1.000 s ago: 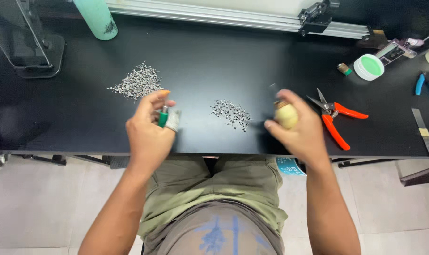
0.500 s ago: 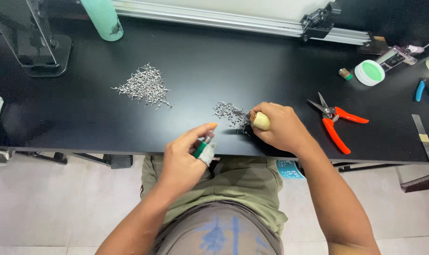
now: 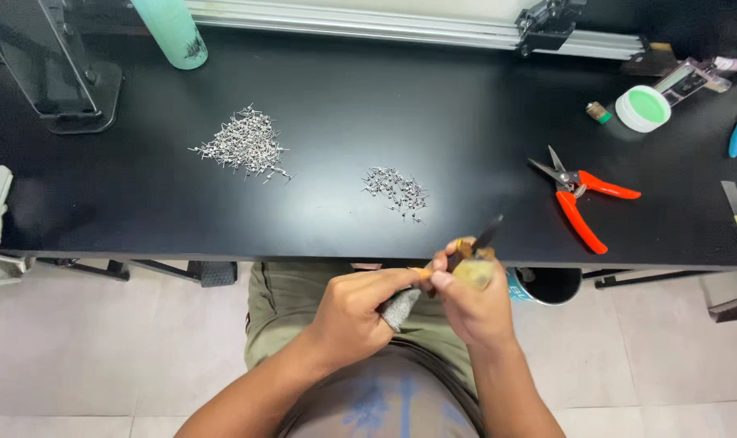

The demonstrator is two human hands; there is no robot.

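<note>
- Head view: both hands have come together just below the front edge of the bench [image 3: 141, 211], over the person's lap. Half a second ago the right hand was up at the smaller pile and the left hung lower with a small green part; now they meet.
- The left hand [image 3: 356, 312] is closed around a small grey part [image 3: 401, 307], pinching it against the right. I can't tell if it's the same piece as the green one earlier.
- The right hand [image 3: 474, 304] is clenched on a yellowish-handled tool [image 3: 475, 272] whose dark tip [image 3: 488, 234] pokes up toward the bench edge. My read: a fresh piece got picked and is now being worked with the tool.
- On the bench: a big pile of small metal pieces [image 3: 245, 144] to the left, a smaller pile [image 3: 397, 191] near the middle, and orange-handled snips [image 3: 583, 199] lying well apart to the right.
- Further back: a mint-green bottle [image 3: 172, 32], a round white-and-green tub [image 3: 642, 108], and a metal rail [image 3: 368, 24] along the rear edge.
- Below is a pale tiled floor [image 3: 100, 349].
</note>
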